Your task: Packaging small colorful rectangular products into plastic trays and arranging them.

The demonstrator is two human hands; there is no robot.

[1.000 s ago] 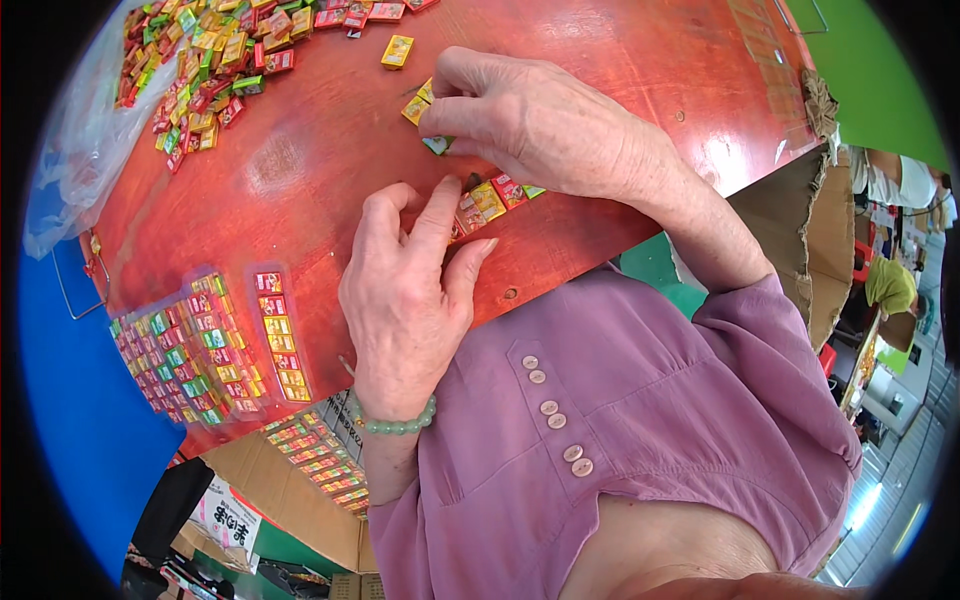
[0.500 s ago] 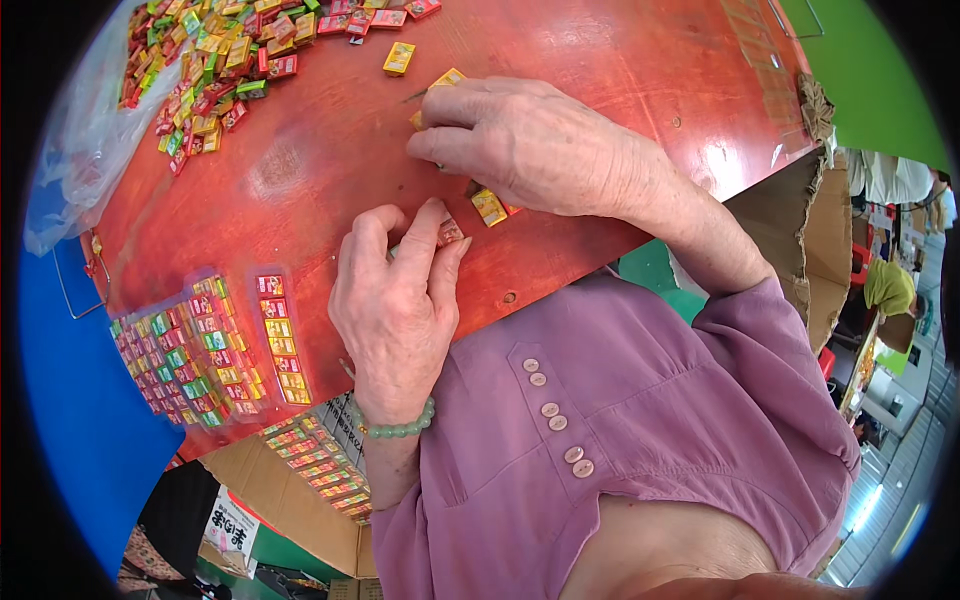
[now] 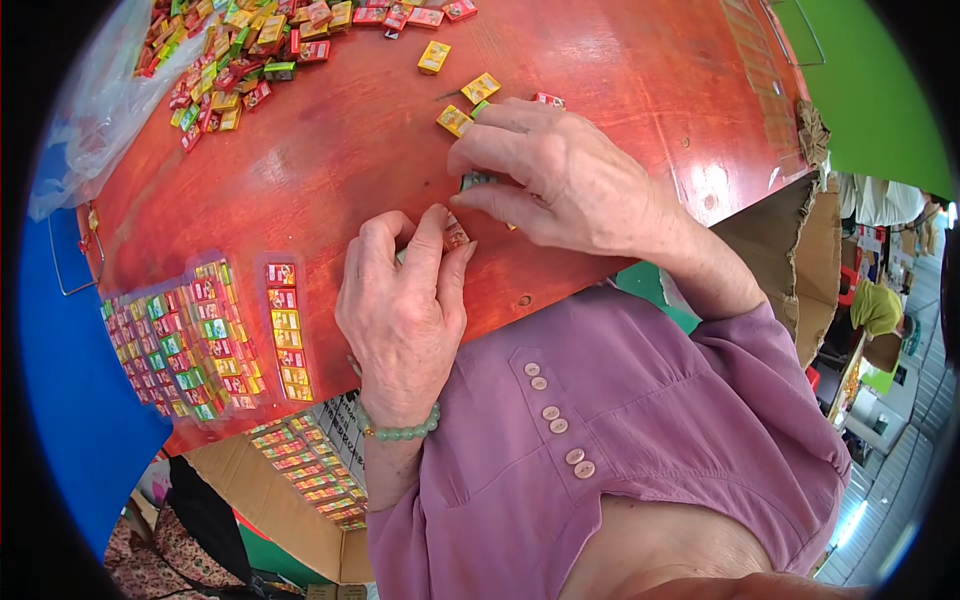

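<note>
My left hand [image 3: 402, 310] is closed over the red tabletop near its front edge. Between its thumb and fingers is a small red box [image 3: 455, 233], partly covered by the fingertips. Up and to the right, my right hand [image 3: 560, 180] pinches another small box [image 3: 475, 181], of which only a pale, dark-edged side shows. Just beyond the right fingers lie a yellow box [image 3: 454, 121] and a second yellow box [image 3: 481, 88]. A green box [image 3: 480, 107] peeks out beside the knuckles, and a red box [image 3: 549, 100] sits behind the hand.
A heap of small coloured boxes [image 3: 265, 40] covers the far left, beside a clear plastic bag [image 3: 95, 150]. Clear strips filled with boxes [image 3: 180, 345] lie at the left, one single strip [image 3: 288, 330] apart. Below the edge, a carton [image 3: 270, 500] holds more filled strips.
My right hand has drawn back slightly from the loose boxes, uncovering several, and now pinches one near my left hand. My left hand keeps its red box. The whole view has shifted a little.
</note>
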